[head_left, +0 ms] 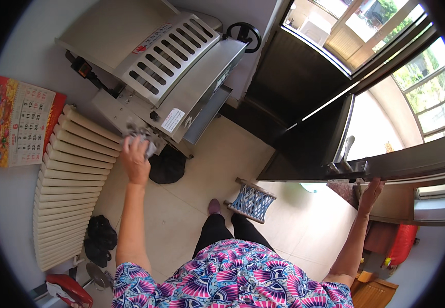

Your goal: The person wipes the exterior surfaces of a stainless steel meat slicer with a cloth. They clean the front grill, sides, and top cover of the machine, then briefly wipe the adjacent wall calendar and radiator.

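Observation:
My left hand (135,163) is shut on a crumpled grey cloth (151,149), blurred, at the lower side plate of a stainless-steel dough-pressing machine (195,90). The machine has a slotted metal guard (168,57) on top and a black handwheel (244,37) at its far end. Off to the right, my right hand (369,196) grips the edge of a dark-framed glass door (319,142), close to its lever handle (348,149). Its fingertips are partly hidden at that edge.
A folding stool (250,202) with a woven blue-and-white seat stands before my feet. Along the left wall runs a cream radiator (78,188), below a wall calendar (26,123). Black bags (101,238) lie beside the radiator; a black object (168,165) sits under the machine.

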The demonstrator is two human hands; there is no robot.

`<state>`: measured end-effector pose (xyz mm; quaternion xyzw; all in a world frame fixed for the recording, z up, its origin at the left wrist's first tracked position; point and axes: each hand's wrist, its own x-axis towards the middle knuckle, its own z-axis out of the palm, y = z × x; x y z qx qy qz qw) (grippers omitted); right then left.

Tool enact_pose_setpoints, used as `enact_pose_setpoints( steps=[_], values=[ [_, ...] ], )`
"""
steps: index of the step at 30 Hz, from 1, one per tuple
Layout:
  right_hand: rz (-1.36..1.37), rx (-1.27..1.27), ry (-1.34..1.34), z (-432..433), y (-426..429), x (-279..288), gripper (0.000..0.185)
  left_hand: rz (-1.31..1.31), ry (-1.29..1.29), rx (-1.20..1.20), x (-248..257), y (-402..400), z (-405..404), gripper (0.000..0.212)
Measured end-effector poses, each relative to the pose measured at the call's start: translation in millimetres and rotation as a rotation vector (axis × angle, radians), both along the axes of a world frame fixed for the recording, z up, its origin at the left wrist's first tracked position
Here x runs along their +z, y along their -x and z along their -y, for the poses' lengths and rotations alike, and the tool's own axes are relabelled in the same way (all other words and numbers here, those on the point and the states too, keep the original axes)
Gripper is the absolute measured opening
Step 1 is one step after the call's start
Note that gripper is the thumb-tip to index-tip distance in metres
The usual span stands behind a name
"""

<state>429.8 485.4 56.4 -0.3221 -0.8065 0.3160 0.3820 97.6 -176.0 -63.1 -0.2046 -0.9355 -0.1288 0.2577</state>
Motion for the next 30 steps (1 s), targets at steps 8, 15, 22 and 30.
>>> enact_pose_setpoints(
  steps=[8, 15, 22, 30],
  values=[
    [-0.052, 0.054, -0.037, -9, -3, -10, 0.052, -0.095, -0.202, 0.092, 23, 10, 11, 0.048],
    [-0.153, 0.054, 0.008, 32, -8, -21, 0.058, 0.107, -0.035, 0.334, 38, 108, 2, 0.038],
    [-0.169, -0.306, 0.345, 204, -28, -117, 0.051, -0.057, 0.043, -0.335, 10, 36, 65, 0.041],
    [-0.006, -0.155, 0.517, 409, -48, -122, 0.048, -0.025, -0.296, 0.101, 0, 213, 161, 0.04]
  ],
)
